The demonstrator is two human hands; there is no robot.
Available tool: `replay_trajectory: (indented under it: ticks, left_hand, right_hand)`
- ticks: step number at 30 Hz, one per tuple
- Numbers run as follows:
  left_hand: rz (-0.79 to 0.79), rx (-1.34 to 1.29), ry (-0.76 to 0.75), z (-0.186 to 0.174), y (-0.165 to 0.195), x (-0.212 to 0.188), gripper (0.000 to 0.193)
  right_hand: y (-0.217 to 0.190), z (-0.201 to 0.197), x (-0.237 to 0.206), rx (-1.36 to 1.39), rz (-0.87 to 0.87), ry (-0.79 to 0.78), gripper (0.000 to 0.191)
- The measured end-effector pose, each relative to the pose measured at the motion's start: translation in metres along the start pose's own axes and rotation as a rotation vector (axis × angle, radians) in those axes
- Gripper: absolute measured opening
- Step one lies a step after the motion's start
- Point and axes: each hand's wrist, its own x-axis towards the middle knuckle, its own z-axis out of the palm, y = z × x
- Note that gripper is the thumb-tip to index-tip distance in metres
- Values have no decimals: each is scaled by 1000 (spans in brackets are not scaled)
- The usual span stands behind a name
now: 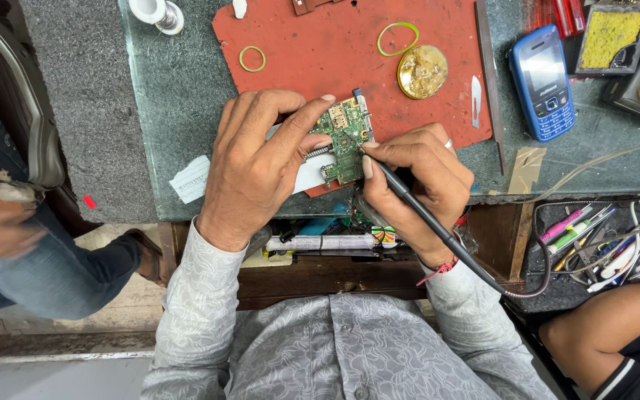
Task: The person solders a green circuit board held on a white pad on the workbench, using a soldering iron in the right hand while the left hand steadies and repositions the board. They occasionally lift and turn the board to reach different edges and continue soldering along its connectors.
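A small green circuit board (344,137) lies near the front edge of a red mat (335,44) on a glass-topped bench. My left hand (257,167) grips the board from the left, thumb along its top edge, fingers curled over it. My right hand (420,181) holds a black soldering iron (401,189) like a pen, its tip touching the board's right side. The iron's cable runs off to the lower right.
On the mat sit two yellow-green rubber bands (252,58), a round gold tin (422,72) and tweezers (490,74). A blue keypad phone (543,81) and a yellow sponge tray (611,33) lie right. An open drawer (594,237) holds pens and wires. Other people sit on both sides.
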Motion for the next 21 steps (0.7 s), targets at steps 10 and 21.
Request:
replay_trajectory:
  ticks: [10,21]
  left_hand:
    - [-3,6,-4,0,-1,-1,41]
    - [-5,-2,0,-1,1,0,41]
  right_hand:
    - [1,2,-1,2,-4,2,17]
    - [-1,1,1,0,-10,1,17]
